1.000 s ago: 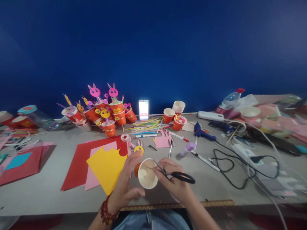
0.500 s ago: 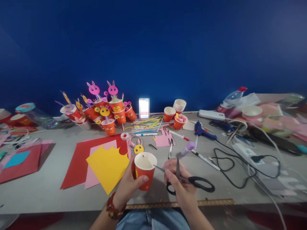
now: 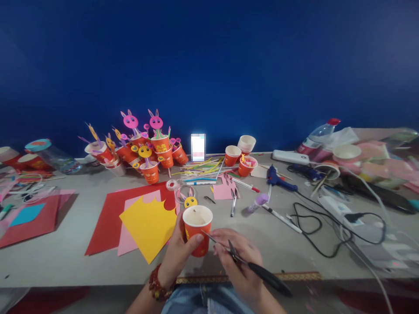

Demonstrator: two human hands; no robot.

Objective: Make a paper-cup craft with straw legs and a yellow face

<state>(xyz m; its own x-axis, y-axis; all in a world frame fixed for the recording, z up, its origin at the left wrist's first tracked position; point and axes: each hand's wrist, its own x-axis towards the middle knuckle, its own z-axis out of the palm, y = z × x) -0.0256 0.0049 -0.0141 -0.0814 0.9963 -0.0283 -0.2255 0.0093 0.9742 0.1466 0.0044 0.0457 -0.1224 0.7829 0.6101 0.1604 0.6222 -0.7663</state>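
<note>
My left hand [image 3: 183,242] is wrapped round a red paper cup [image 3: 200,248] with a white rim, held upright near the table's front edge. In my right hand [image 3: 240,255] is a pair of scissors [image 3: 266,274] with black handles. One blade's tip meets the cup's side below the rim; whether it has pierced the wall I cannot tell. Just behind the cup lies a yellow bunny face [image 3: 190,202] with eyes. A yellow paper sheet [image 3: 149,224] with a cut-out edge lies left of my left hand, over pink and red sheets [image 3: 101,231].
Decorated cups [image 3: 160,146] stand at the back left. Pipe cleaners [image 3: 203,168], plain cups [image 3: 232,155] and a phone-like screen [image 3: 198,147] are behind. To the right lie a glue stick [image 3: 258,203], a blue glue gun [image 3: 278,179], black cable [image 3: 322,253] and a power strip [image 3: 340,213].
The scissors have turned and moved left and down, from open blades beside the rim to a blade tip at the cup's side. My left hand keeps hold of the cup.
</note>
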